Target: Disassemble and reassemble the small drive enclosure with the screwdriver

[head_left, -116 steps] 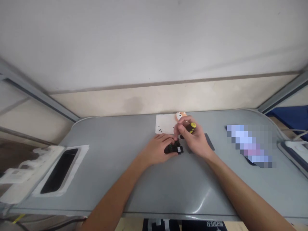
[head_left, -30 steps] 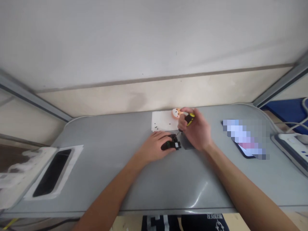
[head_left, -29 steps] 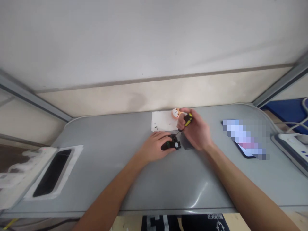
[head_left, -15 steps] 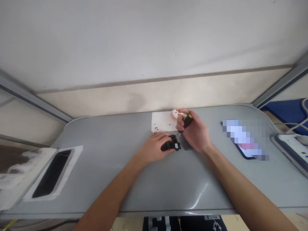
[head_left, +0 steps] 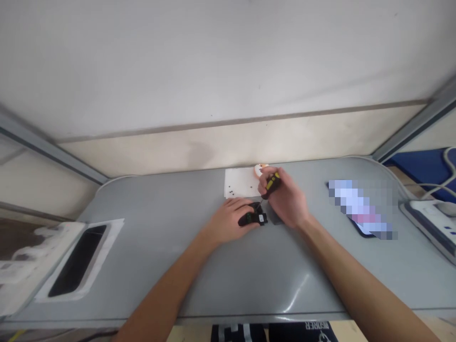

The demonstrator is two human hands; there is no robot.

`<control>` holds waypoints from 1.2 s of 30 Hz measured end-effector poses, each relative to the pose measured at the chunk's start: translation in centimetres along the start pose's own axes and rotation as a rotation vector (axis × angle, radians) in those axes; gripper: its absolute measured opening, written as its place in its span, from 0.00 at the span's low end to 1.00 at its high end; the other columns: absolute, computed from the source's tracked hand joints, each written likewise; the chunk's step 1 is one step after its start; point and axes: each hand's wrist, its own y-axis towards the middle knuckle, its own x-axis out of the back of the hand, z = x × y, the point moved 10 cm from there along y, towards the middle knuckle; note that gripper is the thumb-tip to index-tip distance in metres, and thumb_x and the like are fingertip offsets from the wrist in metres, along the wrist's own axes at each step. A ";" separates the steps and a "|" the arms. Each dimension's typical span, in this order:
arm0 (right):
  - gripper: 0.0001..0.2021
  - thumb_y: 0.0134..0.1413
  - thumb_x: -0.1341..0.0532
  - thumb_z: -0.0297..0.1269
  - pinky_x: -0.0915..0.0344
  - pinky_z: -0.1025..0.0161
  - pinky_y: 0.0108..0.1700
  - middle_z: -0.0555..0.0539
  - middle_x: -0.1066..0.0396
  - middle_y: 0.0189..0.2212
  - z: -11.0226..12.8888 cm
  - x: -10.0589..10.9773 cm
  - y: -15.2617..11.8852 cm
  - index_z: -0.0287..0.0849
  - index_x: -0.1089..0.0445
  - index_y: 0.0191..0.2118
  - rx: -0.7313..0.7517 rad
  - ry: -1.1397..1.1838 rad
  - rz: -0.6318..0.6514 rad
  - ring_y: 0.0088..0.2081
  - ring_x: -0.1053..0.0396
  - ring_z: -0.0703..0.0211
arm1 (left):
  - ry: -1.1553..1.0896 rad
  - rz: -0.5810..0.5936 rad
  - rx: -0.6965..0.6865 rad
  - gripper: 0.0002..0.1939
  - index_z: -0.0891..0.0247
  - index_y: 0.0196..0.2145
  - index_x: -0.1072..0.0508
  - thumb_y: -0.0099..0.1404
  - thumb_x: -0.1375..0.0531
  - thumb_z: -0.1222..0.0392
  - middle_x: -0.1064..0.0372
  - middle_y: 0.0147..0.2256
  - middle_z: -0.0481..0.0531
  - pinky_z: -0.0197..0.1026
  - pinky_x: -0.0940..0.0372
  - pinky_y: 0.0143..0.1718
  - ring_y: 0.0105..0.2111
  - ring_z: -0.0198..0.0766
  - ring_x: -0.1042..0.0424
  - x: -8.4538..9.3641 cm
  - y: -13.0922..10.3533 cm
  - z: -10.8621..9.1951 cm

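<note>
My left hand [head_left: 231, 219] is closed around a small black device [head_left: 253, 218] with a white label and a bit of green on it, holding it on the grey table. In my right hand [head_left: 288, 199] is a black and yellow screwdriver [head_left: 272, 183], its handle between thumb and fingers. The thin shaft slants down to the left, and its tip is at the device; whether it sits in a screw is too small to tell. Under my right hand lies a flat dark grey piece [head_left: 274, 216], partly covered. Several tiny dark screws rest on a white sheet [head_left: 242, 179] behind the device.
An orange and white animal-shaped item [head_left: 260, 169] stands at the sheet's far edge. A phone with a blurred screen [head_left: 359, 209] and a white power strip [head_left: 432, 223] lie right. At left, a dark phone-shaped object [head_left: 78, 261] rests on white paper. A wall [head_left: 142, 152] closes the back.
My right hand has shifted slightly and turned the screwdriver, so more of its yellow handle shows. The left hand keeps its hold on the device. The whole view has tilted up a little.
</note>
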 end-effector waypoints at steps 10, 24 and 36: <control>0.17 0.64 0.40 0.56 0.51 0.63 0.25 0.56 0.49 0.22 0.4 0.3 -0.1 0.48 0.37 0.36 0.074 -0.096 -0.013 0.21 0.52 0.65 | 0.014 0.022 0.000 0.12 0.57 0.45 0.23 0.68 0.35 0.50 0.26 0.55 0.53 0.52 0.36 0.60 0.55 0.46 0.27 0.0 -0.1 -0.1; 0.19 0.65 0.43 0.60 0.45 0.62 0.28 0.55 0.45 0.23 0.2 0.3 0.1 0.48 0.35 0.37 0.058 -0.080 -0.005 0.23 0.46 0.63 | 0.019 0.017 -0.006 0.11 0.57 0.45 0.22 0.68 0.35 0.50 0.25 0.54 0.54 0.53 0.34 0.59 0.54 0.46 0.27 0.0 0.0 -0.1; 0.18 0.63 0.40 0.58 0.46 0.64 0.26 0.57 0.47 0.22 0.2 1.0 0.2 0.48 0.38 0.37 0.078 -0.119 -0.068 0.22 0.48 0.65 | 0.028 0.028 0.001 0.10 0.57 0.45 0.24 0.69 0.36 0.51 0.26 0.54 0.53 0.52 0.34 0.59 0.54 0.46 0.27 0.1 0.1 -0.3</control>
